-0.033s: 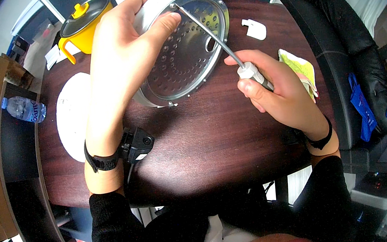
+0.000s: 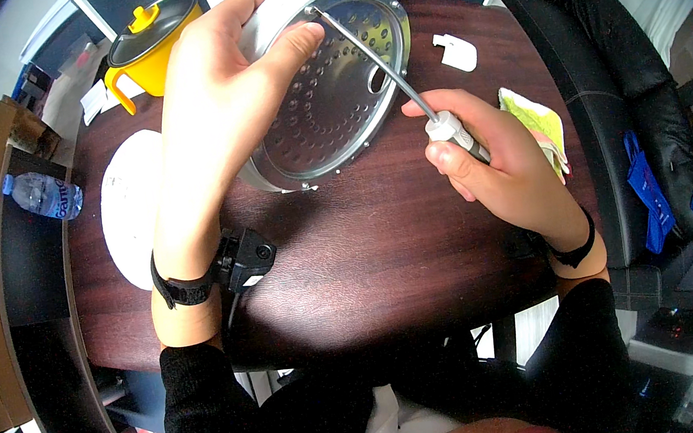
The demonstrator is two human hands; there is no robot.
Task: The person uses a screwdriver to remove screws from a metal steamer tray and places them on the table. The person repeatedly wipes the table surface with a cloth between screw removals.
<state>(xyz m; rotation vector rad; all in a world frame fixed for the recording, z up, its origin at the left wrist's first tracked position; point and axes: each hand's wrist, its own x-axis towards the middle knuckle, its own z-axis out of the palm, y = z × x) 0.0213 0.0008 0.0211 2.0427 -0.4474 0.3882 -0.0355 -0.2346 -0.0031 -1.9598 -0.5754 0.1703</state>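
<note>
A round white appliance housing (image 2: 255, 39) stands tilted on the table, its face a shiny metal plate (image 2: 320, 123) with many small dimples or holes and one larger hole. My left hand (image 2: 230, 82) is closed around the upper left of its rim, thumb on the metal edge. In my right hand (image 2: 488, 152) is a screwdriver (image 2: 383, 69) with a grey-white handle. Its long shaft slants up and left, and the tip meets a screw at the plate's upper rim, close to my left thumb. The left fingertips are hidden behind the housing.
Behind the left forearm lies a white round piece (image 2: 129, 212). A yellow pot (image 2: 155, 53) with a lid stands at the far left. A small white plastic part (image 2: 456, 52) and a green-and-white cloth (image 2: 533, 124) lie to the right. The dark wood table (image 2: 369, 249) has a curved near edge.
</note>
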